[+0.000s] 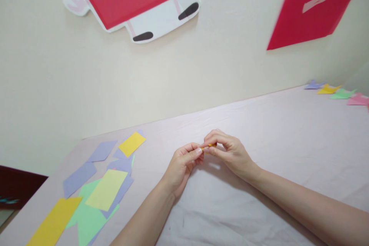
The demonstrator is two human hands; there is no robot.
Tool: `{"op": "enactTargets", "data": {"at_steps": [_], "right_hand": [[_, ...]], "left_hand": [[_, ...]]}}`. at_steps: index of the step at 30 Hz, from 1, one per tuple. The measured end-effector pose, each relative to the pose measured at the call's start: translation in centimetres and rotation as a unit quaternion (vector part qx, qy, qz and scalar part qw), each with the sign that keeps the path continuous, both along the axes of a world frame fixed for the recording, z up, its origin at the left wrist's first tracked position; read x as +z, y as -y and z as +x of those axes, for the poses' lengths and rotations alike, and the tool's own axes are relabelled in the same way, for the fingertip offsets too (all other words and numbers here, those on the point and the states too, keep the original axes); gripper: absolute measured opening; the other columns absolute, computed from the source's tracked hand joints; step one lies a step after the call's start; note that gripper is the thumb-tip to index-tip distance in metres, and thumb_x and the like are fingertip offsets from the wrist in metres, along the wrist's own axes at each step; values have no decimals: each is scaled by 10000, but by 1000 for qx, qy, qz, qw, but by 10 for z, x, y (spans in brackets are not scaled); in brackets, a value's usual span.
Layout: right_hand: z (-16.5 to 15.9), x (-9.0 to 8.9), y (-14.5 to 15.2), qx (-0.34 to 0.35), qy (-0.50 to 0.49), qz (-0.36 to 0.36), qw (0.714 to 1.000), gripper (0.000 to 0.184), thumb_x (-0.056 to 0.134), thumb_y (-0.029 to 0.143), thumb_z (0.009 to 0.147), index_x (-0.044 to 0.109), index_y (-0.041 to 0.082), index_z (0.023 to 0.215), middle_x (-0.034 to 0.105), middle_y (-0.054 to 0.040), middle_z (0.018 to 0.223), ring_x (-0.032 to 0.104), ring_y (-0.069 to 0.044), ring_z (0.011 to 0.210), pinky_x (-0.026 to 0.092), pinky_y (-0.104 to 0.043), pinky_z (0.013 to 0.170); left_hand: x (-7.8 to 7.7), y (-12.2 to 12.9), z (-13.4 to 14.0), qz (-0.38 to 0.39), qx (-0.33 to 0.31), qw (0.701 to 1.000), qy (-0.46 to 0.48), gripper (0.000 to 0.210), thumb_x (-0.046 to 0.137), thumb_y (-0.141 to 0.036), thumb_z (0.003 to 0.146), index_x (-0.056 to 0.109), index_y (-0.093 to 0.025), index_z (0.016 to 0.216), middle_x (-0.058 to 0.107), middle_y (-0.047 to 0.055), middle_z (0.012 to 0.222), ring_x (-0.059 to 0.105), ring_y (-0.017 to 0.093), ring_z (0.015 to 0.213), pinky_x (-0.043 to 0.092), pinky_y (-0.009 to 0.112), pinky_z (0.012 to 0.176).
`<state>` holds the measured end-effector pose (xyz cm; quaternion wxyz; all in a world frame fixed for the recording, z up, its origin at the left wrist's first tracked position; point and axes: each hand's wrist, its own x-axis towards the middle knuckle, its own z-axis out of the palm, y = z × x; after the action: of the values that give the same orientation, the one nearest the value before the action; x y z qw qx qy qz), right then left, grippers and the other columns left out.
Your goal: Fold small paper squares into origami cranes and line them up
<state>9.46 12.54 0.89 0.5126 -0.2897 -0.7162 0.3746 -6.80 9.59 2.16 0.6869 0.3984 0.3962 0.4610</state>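
Note:
Between my two hands is a small piece of folded orange-yellow paper [212, 145], mostly covered by the fingers. My left hand [186, 161] pinches one end of it between thumb and fingers. On the other end, the thumb and fingertips of my right hand [227, 153] are closed. Both hands are just above the pale cloth-covered table [248, 211]. The paper's exact folded shape is hidden.
Loose paper sheets lie at the left: a yellow sheet [132, 144], a purple sheet [80, 178], a pale yellow sheet [107, 190] and green paper [89, 225]. Several folded paper figures, including a yellow one [328, 89], line the far right. A wall [138, 92] borders the table.

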Motion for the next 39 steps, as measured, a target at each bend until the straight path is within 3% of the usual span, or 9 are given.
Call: {"op": "enactTargets", "data": {"at_steps": [10,15,17,20,24,34,39], "right_hand": [[-1,-2,1,21,4,-14,1000,171,644,325,880,706,208,771,651,-27,743,580,-176,773,443,-327,754],[-1,-4,0,7,-3,-42,999,159,637,320,871,686,202,775,635,-33,780,573,-185,803,439,-330,764],[-1,-4,-1,5,-10,-60,998,169,632,328,863,670,196,765,621,-34,785,564,-183,799,436,-321,749],[-3,-5,-1,8,-22,-92,995,166,631,331,845,650,189,761,592,-29,780,547,-177,785,429,-304,722],[-4,-6,-1,8,-37,-126,991,144,629,311,831,632,185,761,566,-16,776,529,-165,769,416,-293,712],[-5,-6,1,10,-55,-181,982,228,672,397,800,615,183,743,536,10,725,485,-144,699,388,-265,641],[-9,-7,5,45,-73,-232,969,300,644,467,816,564,183,759,519,18,710,485,-143,693,394,-262,644]], "left_hand": [[2,-2,-3,-9,-45,999,-2,129,673,-287,709,655,-160,715,547,31,714,491,144,685,398,261,696],[-1,0,1,47,6,996,-78,162,649,-335,737,610,-180,765,550,12,721,498,137,665,405,255,653],[-3,2,3,121,48,980,-154,121,621,-297,766,599,-185,805,566,6,745,517,141,695,411,251,656],[-5,6,6,223,100,926,-286,86,609,-266,818,600,-191,859,612,13,819,560,154,768,428,254,686],[-7,10,8,270,137,880,-366,80,603,-278,863,618,-199,868,636,9,821,577,150,759,433,258,701],[-7,13,10,299,153,840,-425,62,558,-218,871,617,-215,853,626,6,816,557,161,760,413,273,702],[-9,13,13,287,154,846,-422,76,562,-234,874,617,-215,825,618,1,797,548,157,748,406,274,711]]}}
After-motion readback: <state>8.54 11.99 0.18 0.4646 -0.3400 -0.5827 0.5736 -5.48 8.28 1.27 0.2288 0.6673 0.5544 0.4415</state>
